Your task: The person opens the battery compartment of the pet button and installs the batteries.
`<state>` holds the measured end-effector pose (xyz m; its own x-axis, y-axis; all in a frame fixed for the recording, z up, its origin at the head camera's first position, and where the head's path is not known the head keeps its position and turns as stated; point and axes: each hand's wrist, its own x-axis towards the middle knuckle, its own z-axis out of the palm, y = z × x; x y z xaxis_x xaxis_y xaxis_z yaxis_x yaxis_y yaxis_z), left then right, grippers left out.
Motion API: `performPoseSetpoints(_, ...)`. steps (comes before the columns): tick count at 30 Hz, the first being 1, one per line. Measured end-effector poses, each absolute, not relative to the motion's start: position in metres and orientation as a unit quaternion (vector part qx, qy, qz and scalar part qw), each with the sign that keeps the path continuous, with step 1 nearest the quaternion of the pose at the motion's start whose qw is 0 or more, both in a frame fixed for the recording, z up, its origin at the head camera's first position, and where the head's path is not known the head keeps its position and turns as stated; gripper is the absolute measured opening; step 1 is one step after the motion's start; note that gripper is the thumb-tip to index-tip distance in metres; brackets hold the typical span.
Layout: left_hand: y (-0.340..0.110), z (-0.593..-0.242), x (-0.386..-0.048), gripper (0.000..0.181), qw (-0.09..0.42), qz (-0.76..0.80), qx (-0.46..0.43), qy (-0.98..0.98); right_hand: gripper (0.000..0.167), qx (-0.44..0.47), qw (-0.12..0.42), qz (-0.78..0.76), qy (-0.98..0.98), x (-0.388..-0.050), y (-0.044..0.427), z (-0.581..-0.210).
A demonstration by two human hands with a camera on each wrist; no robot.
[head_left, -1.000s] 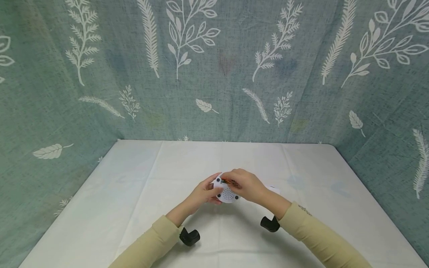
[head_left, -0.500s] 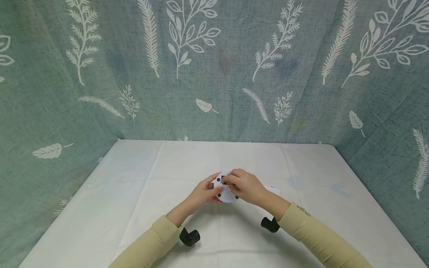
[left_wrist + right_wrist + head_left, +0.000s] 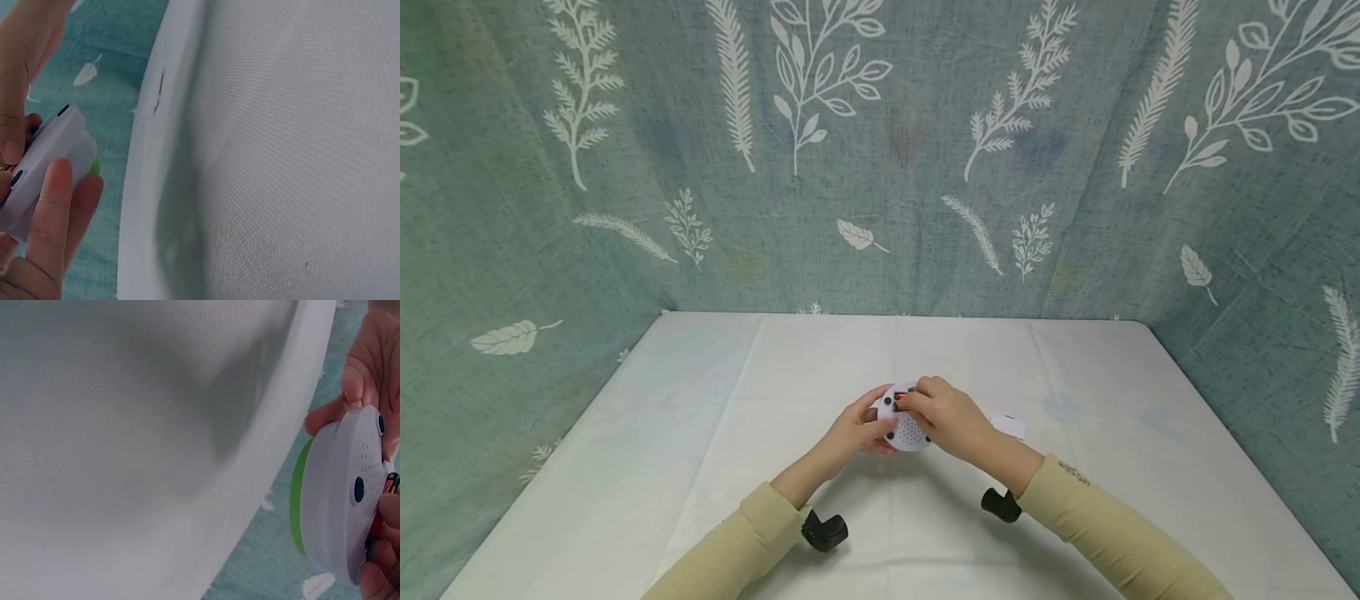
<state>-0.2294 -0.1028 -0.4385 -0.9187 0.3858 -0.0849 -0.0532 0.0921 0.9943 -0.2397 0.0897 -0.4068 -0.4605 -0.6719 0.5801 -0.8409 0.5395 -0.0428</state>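
Note:
A round white device (image 3: 910,435) with a perforated grille and black round feet is held above the table. My left hand (image 3: 859,427) grips it by its left edge, thumb on the grilled face. A green layer (image 3: 298,500) shows on its opposite side in the right wrist view. With bent fingers, my right hand (image 3: 953,421) holds a red-and-black battery (image 3: 377,526) at the recess in the grilled face. The fingers hide part of the recess, so I cannot tell how fully the battery is seated.
A small white flat-looking object (image 3: 1009,426) lies on the white-covered table (image 3: 700,433) beyond my right wrist. A green leaf-patterned curtain (image 3: 895,167) surrounds the back and sides. Black wrist-worn mounts (image 3: 824,531) hang under both wrists.
My right fingers have shifted slightly at the recess, and the battery there now shows more red. The left hand and the device have barely moved.

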Motion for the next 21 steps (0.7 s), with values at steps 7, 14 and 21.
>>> performPoseSetpoints(7, -0.1026, -0.4362, -0.2285, 0.059, 0.167, 0.663, 0.116, 0.721, 0.008, 0.404, 0.258, 0.151, -0.864, -0.2396, 0.0893, -0.4067)
performPoseSetpoints(14, -0.1042, -0.4339, -0.2279, 0.06, 0.16, 0.673, 0.113, 0.714, 0.022, 0.347, 0.302, 0.218, -0.861, -0.2407, 0.0892, -0.4065)
performPoseSetpoints(21, -0.1074, -0.4313, -0.2266, 0.061, 0.155, 0.691, 0.126, 0.695, 0.061, 0.233, 0.091, 0.421, -0.872, -0.2407, 0.0936, -0.4089)
